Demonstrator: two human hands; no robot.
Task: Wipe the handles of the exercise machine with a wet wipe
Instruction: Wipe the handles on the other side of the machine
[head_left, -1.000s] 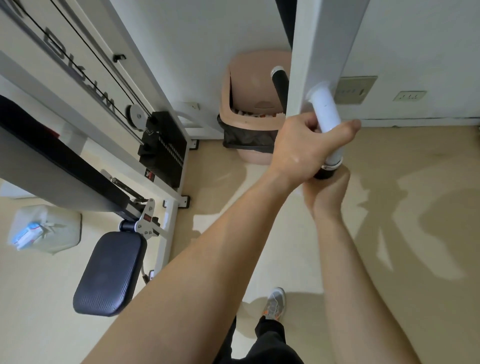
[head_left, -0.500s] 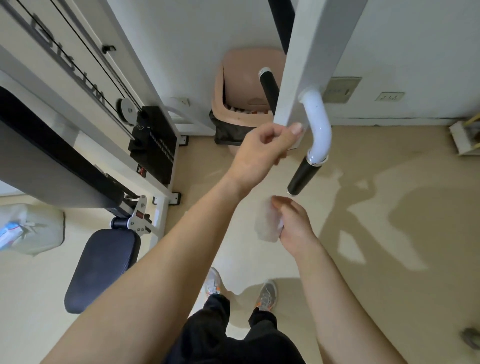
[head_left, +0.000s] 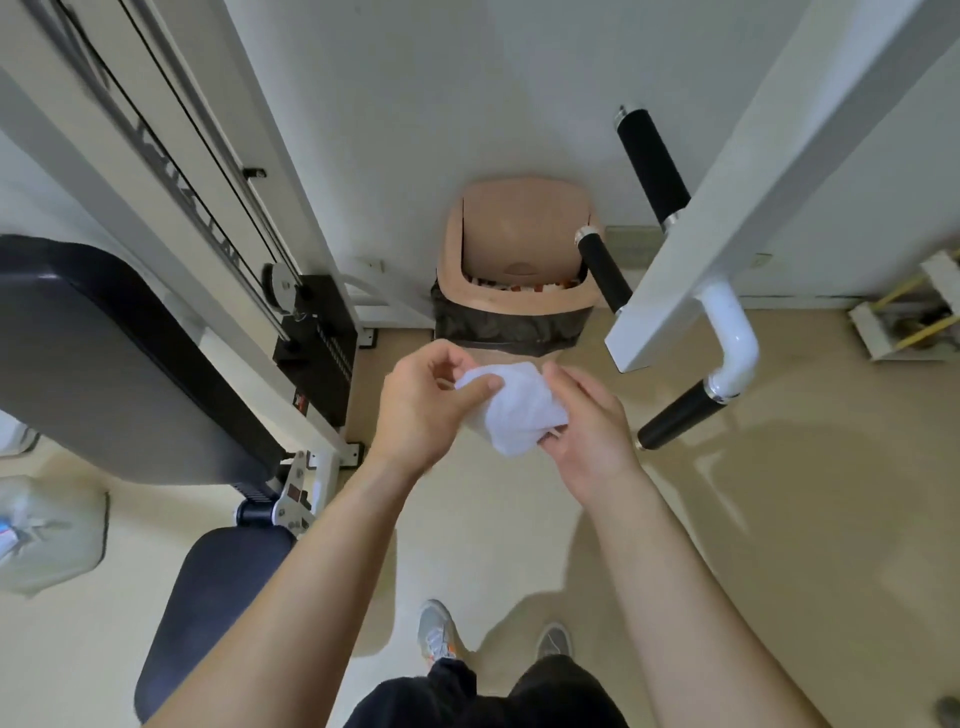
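Head view, and we see the wet wipe (head_left: 519, 410) bunched between both hands, off the machine and near the peach bin (head_left: 519, 306). The left hand (head_left: 423, 410) pinches its top edge, while the right hand (head_left: 587, 431) cups it from below with curled fingers. The nearest black handle (head_left: 680, 418) hangs untouched just to the right. We reckon it's a refold between handles, though which ones are done we can't tell. The black-lined bin shows rubbish at its mouth, too small to name. The translucent jug (head_left: 47, 535) holds something blurred.
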